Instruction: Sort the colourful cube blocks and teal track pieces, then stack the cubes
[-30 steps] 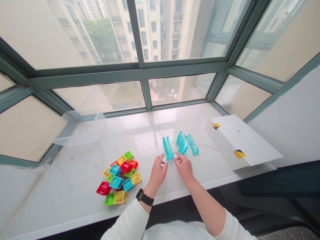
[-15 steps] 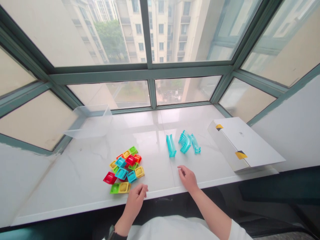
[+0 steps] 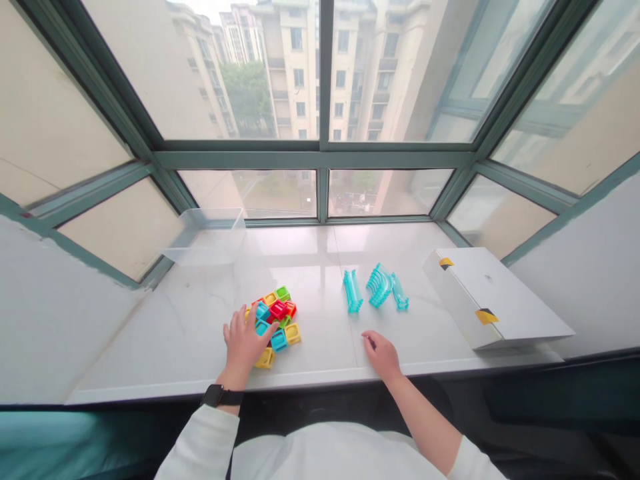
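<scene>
Left hand [image 3: 245, 343] was over the near left side of the pile of coloured blocks [image 3: 277, 311], palm down, fingers spread and open. Fingertips overlapped the left-hand blocks from this view; couldn't tell whether they actually touched any.

Pile sat on the white counter [image 3: 320, 350], left of centre – red, orange, yellow, green and blue pieces jumbled together, some resting on others. A green block [image 3: 283, 293] was at the far end, a yellow block [image 3: 293, 333] at the right edge with a blue block [image 3: 279, 340] just beside it. Another yellow one lay at the near end, partly behind the thumb side of the hand. Some blocks were hidden under the hand.

Right hand [image 3: 381, 353] was by the counter's front edge, well apart from the pile, fingers curled closed; inside of the hand hidden. Nearest things to it were the clear teal pieces, farther back: a straight piece [image 3: 353, 291], then a curved piece [image 3: 380, 285], with a narrow piece [image 3: 399, 293] close to its right.

Clear plastic bin [image 3: 220, 251] stood back left near the window; white box [image 3: 505, 293] with yellow-and-black tabs far right. Dark watch [image 3: 213, 395] on left wrist.
</scene>
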The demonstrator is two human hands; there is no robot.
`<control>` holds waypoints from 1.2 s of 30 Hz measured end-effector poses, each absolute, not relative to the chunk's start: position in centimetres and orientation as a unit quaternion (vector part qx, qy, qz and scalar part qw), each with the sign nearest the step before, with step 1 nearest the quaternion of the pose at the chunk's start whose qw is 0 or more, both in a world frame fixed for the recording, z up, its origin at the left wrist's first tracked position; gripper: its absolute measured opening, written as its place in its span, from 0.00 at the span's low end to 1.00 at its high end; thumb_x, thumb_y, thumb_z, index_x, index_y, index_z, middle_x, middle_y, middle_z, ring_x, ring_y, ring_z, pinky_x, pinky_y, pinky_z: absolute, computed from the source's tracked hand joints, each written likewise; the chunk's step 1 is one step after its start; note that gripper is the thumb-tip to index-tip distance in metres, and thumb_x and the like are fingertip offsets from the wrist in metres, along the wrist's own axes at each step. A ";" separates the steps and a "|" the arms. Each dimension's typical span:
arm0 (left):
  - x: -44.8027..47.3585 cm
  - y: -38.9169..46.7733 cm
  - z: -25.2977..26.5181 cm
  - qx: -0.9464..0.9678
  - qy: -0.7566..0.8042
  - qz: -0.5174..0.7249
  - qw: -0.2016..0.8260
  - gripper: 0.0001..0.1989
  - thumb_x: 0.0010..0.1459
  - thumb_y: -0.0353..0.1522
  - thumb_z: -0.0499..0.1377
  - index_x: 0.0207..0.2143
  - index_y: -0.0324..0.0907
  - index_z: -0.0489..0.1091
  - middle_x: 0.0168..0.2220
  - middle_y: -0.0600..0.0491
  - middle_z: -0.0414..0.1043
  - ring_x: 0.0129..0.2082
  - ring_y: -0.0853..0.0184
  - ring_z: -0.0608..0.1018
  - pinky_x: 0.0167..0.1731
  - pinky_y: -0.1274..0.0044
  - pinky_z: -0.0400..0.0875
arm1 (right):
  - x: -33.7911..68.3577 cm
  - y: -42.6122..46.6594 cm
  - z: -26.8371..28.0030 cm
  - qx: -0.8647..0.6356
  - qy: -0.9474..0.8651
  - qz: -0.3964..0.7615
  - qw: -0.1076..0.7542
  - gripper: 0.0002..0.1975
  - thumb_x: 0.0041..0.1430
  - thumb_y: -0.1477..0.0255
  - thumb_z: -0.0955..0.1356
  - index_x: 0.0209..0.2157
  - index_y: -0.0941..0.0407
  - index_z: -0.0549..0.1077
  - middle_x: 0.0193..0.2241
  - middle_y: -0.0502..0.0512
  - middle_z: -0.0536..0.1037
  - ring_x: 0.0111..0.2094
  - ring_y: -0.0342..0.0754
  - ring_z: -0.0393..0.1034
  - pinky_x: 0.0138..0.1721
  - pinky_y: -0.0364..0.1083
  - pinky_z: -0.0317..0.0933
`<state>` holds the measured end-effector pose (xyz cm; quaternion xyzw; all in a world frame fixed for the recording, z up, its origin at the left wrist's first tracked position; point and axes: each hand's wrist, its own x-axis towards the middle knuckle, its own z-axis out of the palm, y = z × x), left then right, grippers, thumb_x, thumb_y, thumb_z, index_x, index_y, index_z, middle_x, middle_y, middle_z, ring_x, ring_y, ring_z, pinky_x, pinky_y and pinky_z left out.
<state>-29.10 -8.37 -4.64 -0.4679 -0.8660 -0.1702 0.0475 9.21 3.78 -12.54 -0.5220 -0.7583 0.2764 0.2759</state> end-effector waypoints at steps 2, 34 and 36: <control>-29.3 -8.1 -4.9 -0.486 -0.863 -0.134 0.037 0.39 0.63 0.54 0.59 0.70 0.45 0.60 0.69 0.37 0.63 0.67 0.43 0.64 0.65 0.46 0.51 | 9.2 3.8 -12.6 -0.523 -0.759 0.275 0.273 0.18 0.65 0.62 0.61 0.40 0.51 0.81 0.37 0.57 0.85 0.35 0.55 0.79 0.41 0.51 0.70; -29.1 -6.7 -5.6 -0.523 -0.820 -0.232 -0.010 0.27 0.72 0.47 0.48 0.66 0.45 0.66 0.68 0.42 0.65 0.67 0.51 0.68 0.66 0.56 0.59 | 9.2 3.4 -13.0 -0.509 -0.781 0.262 0.251 0.16 0.65 0.64 0.63 0.44 0.51 0.81 0.34 0.55 0.84 0.32 0.52 0.77 0.39 0.48 0.68; -29.6 -6.3 -5.9 -0.505 -0.837 -0.208 -0.031 0.28 0.71 0.48 0.49 0.65 0.45 0.67 0.68 0.41 0.65 0.67 0.50 0.67 0.66 0.56 0.60 | 9.2 3.4 -13.0 -0.509 -0.780 0.260 0.254 0.15 0.65 0.64 0.63 0.43 0.51 0.81 0.33 0.55 0.84 0.32 0.51 0.77 0.38 0.48 0.68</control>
